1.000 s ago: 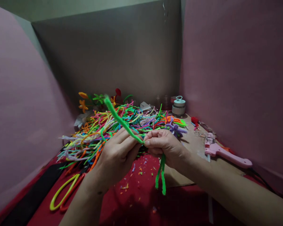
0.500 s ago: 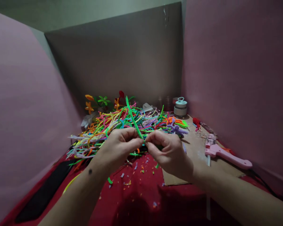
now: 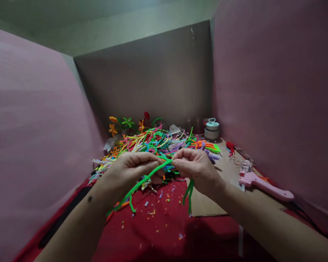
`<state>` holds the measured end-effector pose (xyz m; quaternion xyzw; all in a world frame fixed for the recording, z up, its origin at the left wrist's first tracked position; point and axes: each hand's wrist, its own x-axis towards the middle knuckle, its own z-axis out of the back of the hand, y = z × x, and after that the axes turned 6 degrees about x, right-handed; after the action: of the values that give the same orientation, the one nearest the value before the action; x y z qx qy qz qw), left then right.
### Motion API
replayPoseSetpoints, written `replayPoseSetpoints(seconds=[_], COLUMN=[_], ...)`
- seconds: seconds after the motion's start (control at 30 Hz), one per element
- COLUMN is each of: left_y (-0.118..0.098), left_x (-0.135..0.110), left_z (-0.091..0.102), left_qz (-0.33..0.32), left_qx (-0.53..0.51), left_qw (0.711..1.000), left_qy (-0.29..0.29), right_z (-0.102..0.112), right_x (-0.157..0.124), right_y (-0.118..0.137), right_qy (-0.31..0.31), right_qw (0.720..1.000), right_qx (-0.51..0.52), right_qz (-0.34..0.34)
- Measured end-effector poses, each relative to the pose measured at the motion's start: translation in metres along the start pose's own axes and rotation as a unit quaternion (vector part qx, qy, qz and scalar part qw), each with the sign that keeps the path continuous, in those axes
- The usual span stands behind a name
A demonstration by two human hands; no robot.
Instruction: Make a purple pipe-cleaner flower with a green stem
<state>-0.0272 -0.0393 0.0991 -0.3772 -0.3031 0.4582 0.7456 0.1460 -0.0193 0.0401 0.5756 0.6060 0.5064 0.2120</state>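
Note:
Both hands meet above the red cloth, pinching a green pipe cleaner (image 3: 142,180). My left hand (image 3: 128,171) is closed on it, and one long end runs down to the left below that hand. My right hand (image 3: 196,167) is closed on the same pipe cleaner, with a doubled green end (image 3: 189,193) hanging beneath it. Right behind the hands lies a big heap of coloured pipe cleaners (image 3: 153,143).
Pipe-cleaner flowers (image 3: 125,123) stand at the back left. A round tape-like roll (image 3: 212,130) sits at the back right. A pink glue gun (image 3: 262,182) lies on cardboard (image 3: 207,205) at the right. Pink walls close both sides. Small scraps litter the red cloth (image 3: 158,233).
The long free end of the green pipe cleaner swung from pointing up and back to hanging down and left under my left hand. The doubled end shows again below my right hand. The view tilted up.

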Motion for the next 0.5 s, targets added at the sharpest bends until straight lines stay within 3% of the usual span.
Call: replayPoseSetpoints(seconds=[0.07,0.13,0.2,0.27,0.37,0.43,0.5], left_y=[0.002,0.005,0.008,0.009,0.007,0.006,0.006], left_x=[-0.002,0.000,0.002,0.004,0.003,0.003,0.004], left_z=[0.000,-0.003,-0.006,-0.008,-0.008,-0.009,-0.011], left_qz=[-0.109,-0.219,-0.291,-0.315,-0.266,-0.180,-0.070], left_qx=[0.063,0.130,0.196,0.234,0.240,0.200,0.093], left_qw=[0.989,0.958,0.925,0.910,0.930,0.962,0.993], left_qy=[-0.076,-0.133,-0.144,-0.134,-0.083,-0.051,-0.017], right_z=[0.001,0.001,0.001,-0.001,-0.005,-0.009,-0.012], right_x=[0.001,0.001,0.001,0.000,-0.003,-0.007,-0.012], right_y=[-0.001,-0.004,-0.007,-0.009,-0.007,-0.005,-0.004], right_qy=[0.018,0.037,0.048,0.050,0.037,0.023,0.018], right_qw=[0.996,0.991,0.987,0.987,0.992,0.997,1.000], right_qx=[0.069,0.111,0.129,0.126,0.088,0.050,-0.012], right_qz=[-0.045,-0.069,-0.081,-0.084,-0.083,-0.063,-0.019])
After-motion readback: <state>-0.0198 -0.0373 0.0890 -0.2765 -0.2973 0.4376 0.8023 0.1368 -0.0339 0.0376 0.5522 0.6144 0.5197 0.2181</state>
